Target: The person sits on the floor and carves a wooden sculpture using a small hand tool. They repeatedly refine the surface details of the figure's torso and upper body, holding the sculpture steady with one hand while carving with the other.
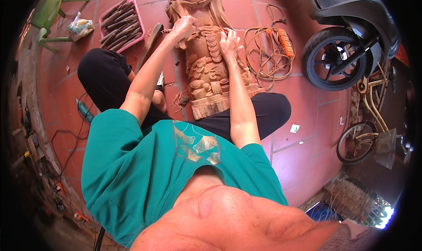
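A reddish-brown carved wooden statue (203,71) lies on the floor between my bent legs, its flat base towards me. Relief shapes and a string of overlapping discs run along its middle. My left hand (185,28) is closed at the upper left part of the carving, its fingers curled; whatever they hold is too small to make out. At the statue's right edge rests my right hand (230,44), its fingers bent and drawn together. What lies between them is hidden. A long piece of wood (150,45) lies beside the statue, left of my left forearm.
A pink basket (143,26) holds several dark long-handled tools at the far left, near a plastic bag (81,28) and a green plastic stool (46,14). An orange power strip (285,43) with coiled cord lies right, before a motorbike wheel (336,57). A green power tool (84,111) lies left.
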The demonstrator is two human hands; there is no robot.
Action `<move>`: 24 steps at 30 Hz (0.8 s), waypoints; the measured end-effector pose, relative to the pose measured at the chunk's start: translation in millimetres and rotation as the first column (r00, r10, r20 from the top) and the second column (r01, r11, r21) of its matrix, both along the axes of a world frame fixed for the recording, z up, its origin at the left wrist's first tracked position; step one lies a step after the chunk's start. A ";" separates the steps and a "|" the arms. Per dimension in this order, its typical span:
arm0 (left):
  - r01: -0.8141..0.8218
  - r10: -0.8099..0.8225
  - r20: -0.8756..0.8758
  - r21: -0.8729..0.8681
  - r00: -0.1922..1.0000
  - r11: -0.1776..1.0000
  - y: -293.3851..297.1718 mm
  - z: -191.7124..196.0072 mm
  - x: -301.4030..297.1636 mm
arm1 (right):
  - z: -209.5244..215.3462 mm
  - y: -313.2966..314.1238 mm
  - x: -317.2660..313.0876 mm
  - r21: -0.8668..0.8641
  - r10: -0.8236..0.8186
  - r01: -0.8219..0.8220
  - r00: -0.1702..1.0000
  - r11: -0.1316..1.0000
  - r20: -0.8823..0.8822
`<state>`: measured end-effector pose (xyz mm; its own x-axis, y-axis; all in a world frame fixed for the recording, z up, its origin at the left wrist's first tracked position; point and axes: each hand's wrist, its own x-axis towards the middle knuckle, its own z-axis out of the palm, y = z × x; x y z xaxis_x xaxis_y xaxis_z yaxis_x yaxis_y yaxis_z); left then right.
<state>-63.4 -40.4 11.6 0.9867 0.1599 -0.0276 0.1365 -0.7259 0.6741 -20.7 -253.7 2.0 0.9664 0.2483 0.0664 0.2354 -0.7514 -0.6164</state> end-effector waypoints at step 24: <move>-0.265 0.441 -0.008 -0.809 0.897 0.524 -29.6 -4.8 -52.2 | -24.2 -9.5 25.4 0.637 -0.103 0.100 0.994 0.765 -0.033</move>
